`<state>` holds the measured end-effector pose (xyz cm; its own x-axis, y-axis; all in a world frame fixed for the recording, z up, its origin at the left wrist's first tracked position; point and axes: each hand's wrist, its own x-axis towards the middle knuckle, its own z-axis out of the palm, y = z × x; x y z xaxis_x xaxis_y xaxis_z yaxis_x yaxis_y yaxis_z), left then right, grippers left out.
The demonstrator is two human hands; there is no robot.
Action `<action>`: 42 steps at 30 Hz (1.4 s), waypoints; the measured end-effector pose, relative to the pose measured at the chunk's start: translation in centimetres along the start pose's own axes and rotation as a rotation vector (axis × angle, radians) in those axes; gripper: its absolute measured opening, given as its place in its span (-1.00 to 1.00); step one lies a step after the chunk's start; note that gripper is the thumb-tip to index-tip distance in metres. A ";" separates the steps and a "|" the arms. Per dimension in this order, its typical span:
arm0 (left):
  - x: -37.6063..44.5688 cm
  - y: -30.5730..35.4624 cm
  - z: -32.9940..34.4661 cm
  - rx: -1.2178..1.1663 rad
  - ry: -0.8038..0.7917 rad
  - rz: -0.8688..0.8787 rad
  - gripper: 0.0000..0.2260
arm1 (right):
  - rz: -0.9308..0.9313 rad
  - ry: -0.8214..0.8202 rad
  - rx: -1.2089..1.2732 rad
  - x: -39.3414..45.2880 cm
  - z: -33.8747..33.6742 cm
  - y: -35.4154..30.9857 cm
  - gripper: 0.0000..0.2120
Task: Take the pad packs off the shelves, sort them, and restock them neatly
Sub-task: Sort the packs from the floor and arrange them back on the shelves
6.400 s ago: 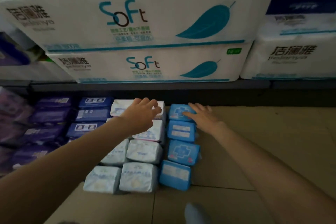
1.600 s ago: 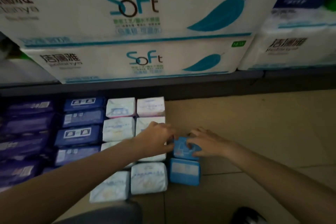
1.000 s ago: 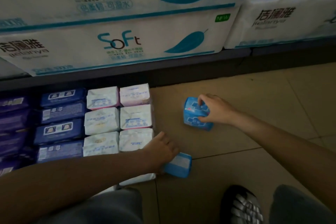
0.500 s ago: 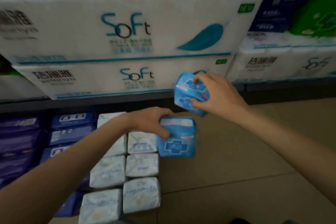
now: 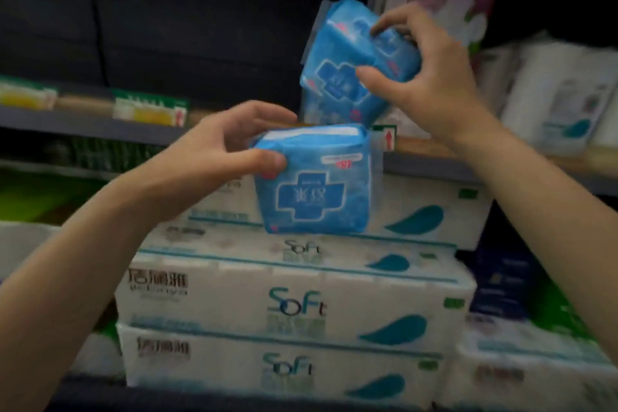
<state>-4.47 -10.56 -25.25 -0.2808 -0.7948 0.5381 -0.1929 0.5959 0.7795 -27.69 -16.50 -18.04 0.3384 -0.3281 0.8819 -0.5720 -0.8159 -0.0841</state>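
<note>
Both hands raised before the shelves: the left hand (image 5: 217, 150) pinches a blue pack (image 5: 316, 182) by its left edge; the right hand (image 5: 424, 77), higher, clamps two more packs (image 5: 347, 77) near the upper shelf (image 5: 100, 125), above stacked tissue bales (image 5: 294, 304).

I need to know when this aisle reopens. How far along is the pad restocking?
Partway, as far as this view shows. In hand: the left hand grips one blue pad pack, and the right hand grips more blue packs, raised to the dark upper shelf. Left: placing them; that shelf looks mostly bare. The floor is out of view, so remaining packs cannot be counted.
</note>
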 end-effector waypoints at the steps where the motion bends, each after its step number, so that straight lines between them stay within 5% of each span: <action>1: 0.7 0.6 -0.8 0.027 0.057 0.009 -0.53 | -0.006 -0.013 -0.011 1.7 0.5 0.7 -0.59; 5: 3.5 2.3 -3.6 0.085 0.249 0.027 -0.56 | 0.014 -0.243 -0.132 6.4 4.1 5.2 -0.56; 10: 7.9 2.4 -5.9 0.008 0.406 -0.011 -0.52 | 0.177 -0.783 -0.538 7.3 7.1 10.2 -0.57; 15: 12.4 1.4 -5.4 0.089 0.384 -0.091 -0.54 | 0.109 -0.692 -0.802 8.4 7.8 9.6 -0.60; 21: 16.5 -0.4 -4.4 0.246 0.215 -0.189 -0.74 | 0.381 -0.173 0.061 9.0 3.9 10.4 -0.72; 23: 17.7 -1.5 -3.4 0.328 0.136 -0.214 -0.72 | 0.286 -0.366 0.107 7.8 3.4 9.6 -0.62; 27: 19.8 -2.4 -1.2 0.487 -0.062 -0.370 -0.63 | 0.122 -0.737 -0.355 6.0 5.4 10.0 -0.41; 39: 19.5 -1.9 0.8 0.774 -0.034 -0.275 -0.54 | 0.169 -0.818 -0.419 6.1 4.4 9.1 -0.45; 42: 18.5 -2.5 0.1 0.787 0.084 -0.190 -0.48 | 0.205 -0.671 -0.299 5.9 3.6 8.3 -0.44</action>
<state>-9.22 -26.78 -17.29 -0.1114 -0.8781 0.4654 -0.8436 0.3311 0.4228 -27.79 -26.87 -15.22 0.5304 -0.7564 0.3829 -0.8181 -0.5750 -0.0026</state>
